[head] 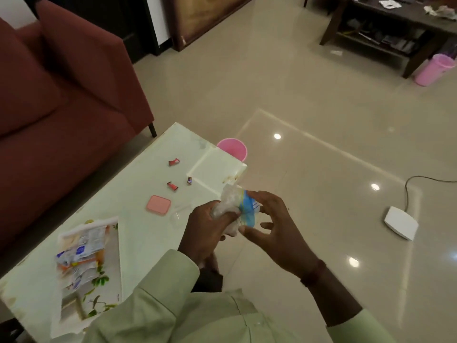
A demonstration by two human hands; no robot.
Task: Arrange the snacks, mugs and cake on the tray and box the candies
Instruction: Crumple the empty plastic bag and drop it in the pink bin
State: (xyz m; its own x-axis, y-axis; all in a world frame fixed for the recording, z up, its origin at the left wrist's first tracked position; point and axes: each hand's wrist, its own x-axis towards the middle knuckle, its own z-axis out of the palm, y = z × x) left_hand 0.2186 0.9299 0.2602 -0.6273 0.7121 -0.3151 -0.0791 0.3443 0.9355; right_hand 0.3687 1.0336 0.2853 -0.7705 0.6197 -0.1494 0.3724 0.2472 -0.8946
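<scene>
My left hand (207,231) grips a crumpled clear plastic bag with blue and yellow print (237,206) above the table's right edge. My right hand (274,224) touches the bag's right side with its fingers spread. Three small wrapped candies lie on the pale table: a red one (173,162), another red one (172,185) and a dark one (189,180). A pink square lid (158,205) lies near them, and a clear box (180,214) beside it is hard to make out. The floral tray (116,243) at the near left holds several snack packets (79,253).
A maroon sofa (61,95) stands left of the table. A pink bin (232,148) sits on the floor past the table's far corner. Another pink bin (432,69) stands beside a dark low table (395,23). A white device with cable (400,225) lies on the floor.
</scene>
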